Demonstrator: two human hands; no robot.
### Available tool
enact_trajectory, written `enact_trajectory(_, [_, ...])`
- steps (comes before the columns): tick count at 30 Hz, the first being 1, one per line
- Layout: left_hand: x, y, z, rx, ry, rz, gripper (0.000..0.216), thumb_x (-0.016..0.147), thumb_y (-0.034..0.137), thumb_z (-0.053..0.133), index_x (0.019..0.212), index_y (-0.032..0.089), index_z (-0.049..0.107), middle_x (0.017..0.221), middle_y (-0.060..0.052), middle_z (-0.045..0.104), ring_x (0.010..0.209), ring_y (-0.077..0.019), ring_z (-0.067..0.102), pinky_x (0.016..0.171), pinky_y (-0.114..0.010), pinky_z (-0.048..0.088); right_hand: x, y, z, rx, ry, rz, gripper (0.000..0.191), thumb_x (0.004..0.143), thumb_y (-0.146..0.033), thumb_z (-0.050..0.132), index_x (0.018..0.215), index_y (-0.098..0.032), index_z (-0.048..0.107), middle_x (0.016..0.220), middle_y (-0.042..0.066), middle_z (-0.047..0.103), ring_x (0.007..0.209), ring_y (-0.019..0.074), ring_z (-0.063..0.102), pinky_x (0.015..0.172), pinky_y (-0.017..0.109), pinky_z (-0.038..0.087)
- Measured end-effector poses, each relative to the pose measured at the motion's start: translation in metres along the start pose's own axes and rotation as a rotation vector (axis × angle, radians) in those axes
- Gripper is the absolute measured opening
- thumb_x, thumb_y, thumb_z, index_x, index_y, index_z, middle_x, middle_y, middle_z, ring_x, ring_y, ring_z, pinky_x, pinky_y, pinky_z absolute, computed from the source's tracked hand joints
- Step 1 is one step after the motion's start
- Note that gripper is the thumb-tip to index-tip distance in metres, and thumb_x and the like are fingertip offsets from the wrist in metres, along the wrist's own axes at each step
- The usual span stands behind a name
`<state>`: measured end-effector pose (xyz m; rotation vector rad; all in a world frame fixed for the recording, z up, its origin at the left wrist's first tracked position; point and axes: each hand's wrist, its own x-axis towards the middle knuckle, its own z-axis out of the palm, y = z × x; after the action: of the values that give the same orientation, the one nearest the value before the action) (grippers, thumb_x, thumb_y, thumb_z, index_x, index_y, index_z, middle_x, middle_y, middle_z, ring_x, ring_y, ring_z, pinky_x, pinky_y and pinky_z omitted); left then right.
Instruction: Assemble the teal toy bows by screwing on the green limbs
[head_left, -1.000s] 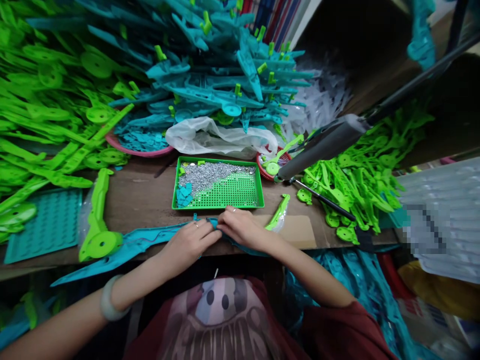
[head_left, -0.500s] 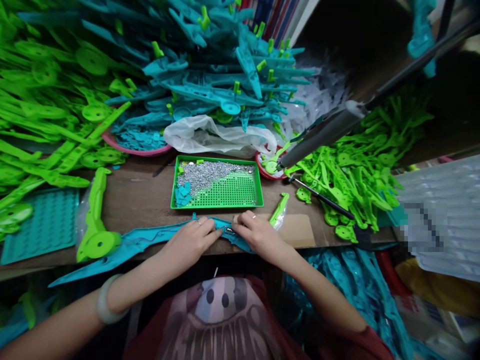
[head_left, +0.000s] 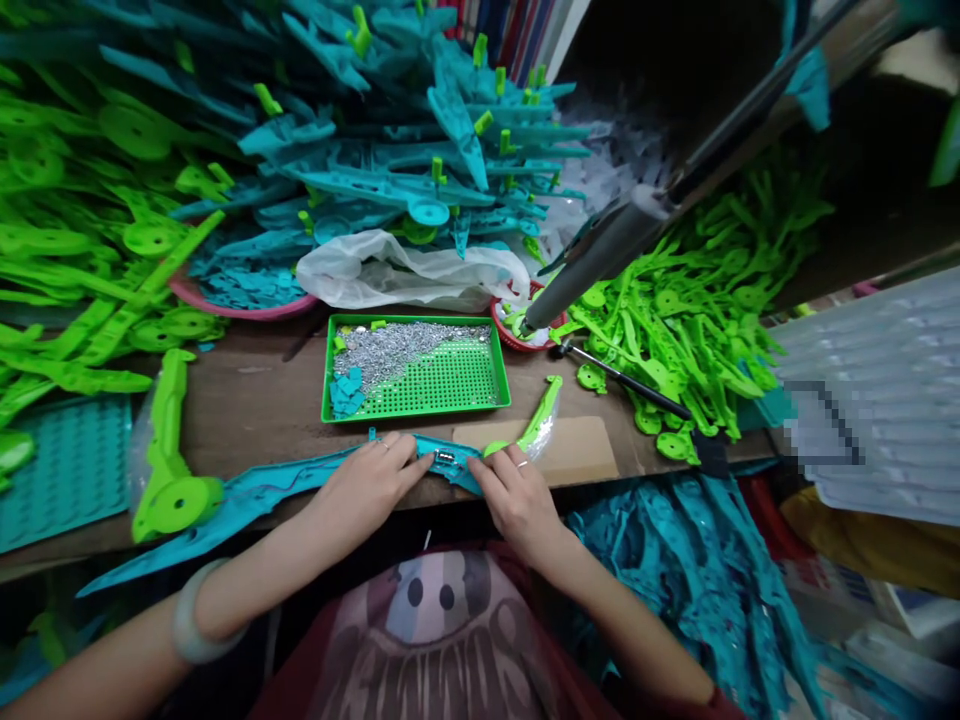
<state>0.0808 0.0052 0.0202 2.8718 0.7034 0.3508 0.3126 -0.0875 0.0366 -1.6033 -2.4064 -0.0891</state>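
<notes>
Left grip [head_left: 379, 477] clamped on the long blue part [head_left: 292, 477], fingers over its top; right grip [head_left: 521, 500] has fingertips on the same part's right end, but cannot tell whether its pinch closes, underside hidden. Head view, the only one: the two grips stand apart now, a stretch of part bare between them, where a second ago they nearly meet over it; right one has shifted rightwards, left one stays on the part. So the small metal fitting [head_left: 444, 457] in the hollow shows, and the work seems centred there, part steadied on both sides; too small to tell if the fitting is seated. Camera has swung a bit too. Long blue part lies along the front edge of the surface [head_left: 255, 400], on the near side of the green tray [head_left: 442, 387]. Long axis runs left to right on a slant: pointed tip aims left and inward, out past the edge; other end, at the right grip, sits farther in over the surface. Hollow side looks to face up. Large green part [head_left: 169, 440] just beside it at left, contact unclear; small green part [head_left: 538, 415] overlaps the cardboard [head_left: 577, 450], near the right grip.
</notes>
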Motion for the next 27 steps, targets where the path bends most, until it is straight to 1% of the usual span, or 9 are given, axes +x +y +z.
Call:
enact_trajectory(3, [0.0,0.0,-0.001,0.037,-0.015,0.008,0.043,0.101,0.007,0.031,0.125,0.016,0.066,0.09,-0.008,0.055,0.081,-0.0224,0.049,0.068,-0.034,0.04,-0.002,-0.007,0.003,0.006,0.026,0.069,0.025,0.101,-0.014,0.043,0.108,-0.013,0.067,0.089,0.01,0.061,0.085,0.0241,0.047,0.075,0.037,0.046])
enact_trajectory(7, [0.0,-0.002,-0.002,0.038,-0.056,0.016,0.04,0.101,0.009,0.035,0.126,0.016,0.066,0.09,-0.008,0.055,0.081,-0.0221,0.049,0.069,-0.033,0.04,-0.001,-0.016,0.006,-0.052,0.008,0.186,0.02,0.099,-0.011,0.047,0.098,-0.016,0.067,0.087,0.01,0.059,0.084,0.025,0.046,0.075,0.038,0.043])
enact_trajectory(9, [0.0,-0.003,-0.003,0.011,-0.083,0.015,0.038,0.101,0.011,0.038,0.127,0.018,0.065,0.091,-0.007,0.055,0.082,-0.0221,0.049,0.07,-0.033,0.041,0.0,-0.018,0.006,-0.06,-0.012,0.197,0.02,0.099,-0.012,0.047,0.096,-0.017,0.067,0.087,0.01,0.058,0.084,0.0255,0.045,0.074,0.039,0.042])
enact_trajectory(11, [0.0,-0.004,-0.003,-0.014,-0.106,0.002,0.037,0.101,0.012,0.04,0.128,0.019,0.064,0.093,-0.008,0.056,0.084,-0.0222,0.05,0.072,-0.034,0.042,0.002,-0.018,0.005,-0.054,-0.037,0.174,0.019,0.099,-0.013,0.048,0.096,-0.017,0.067,0.088,0.01,0.058,0.084,0.0258,0.045,0.074,0.039,0.042])
enact_trajectory(14, [0.0,-0.004,-0.002,-0.003,-0.135,-0.016,0.037,0.101,0.012,0.04,0.129,0.019,0.063,0.095,-0.008,0.056,0.085,-0.022,0.05,0.073,-0.034,0.043,0.003,-0.012,0.003,-0.052,-0.08,0.12,0.017,0.099,-0.015,0.049,0.101,-0.016,0.067,0.091,0.011,0.059,0.086,0.026,0.046,0.075,0.039,0.043])
enact_trajectory(19, [0.001,-0.003,0.0,0.048,-0.142,-0.011,0.035,0.103,0.016,0.039,0.128,0.02,0.064,0.094,-0.007,0.057,0.083,-0.0211,0.05,0.07,-0.033,0.04,0.004,0.003,-0.005,-0.056,-0.142,-0.067,0.021,0.1,-0.016,0.048,0.112,-0.013,0.065,0.093,0.01,0.061,0.089,0.0257,0.049,0.076,0.04,0.045])
enact_trajectory(22, [0.003,-0.002,-0.001,0.041,-0.147,-0.025,0.038,0.105,0.016,0.035,0.126,0.019,0.066,0.097,-0.008,0.058,0.087,-0.022,0.051,0.073,-0.034,0.042,0.005,0.009,-0.01,-0.064,-0.198,-0.122,0.024,0.099,-0.018,0.053,0.12,-0.011,0.063,0.098,0.01,0.062,0.091,0.0259,0.05,0.077,0.04,0.046])
enact_trajectory(25, [0.004,-0.002,-0.003,0.03,-0.142,-0.021,0.041,0.106,0.018,0.029,0.124,0.019,0.067,0.095,-0.008,0.059,0.087,-0.0229,0.051,0.072,-0.034,0.042,0.009,0.01,-0.016,-0.05,-0.275,-0.141,0.024,0.099,-0.02,0.054,0.119,-0.011,0.063,0.101,0.011,0.063,0.093,0.0257,0.052,0.076,0.04,0.047])
enact_trajectory(27, [0.006,-0.002,-0.004,0.031,-0.151,-0.013,0.043,0.106,0.017,0.028,0.124,0.018,0.067,0.093,-0.008,0.058,0.085,-0.023,0.05,0.071,-0.035,0.041,0.013,0.008,-0.019,-0.031,-0.325,-0.15,0.021,0.1,-0.019,0.053,0.115,-0.01,0.064,0.1,0.012,0.063,0.094,0.0254,0.054,0.074,0.039,0.047])
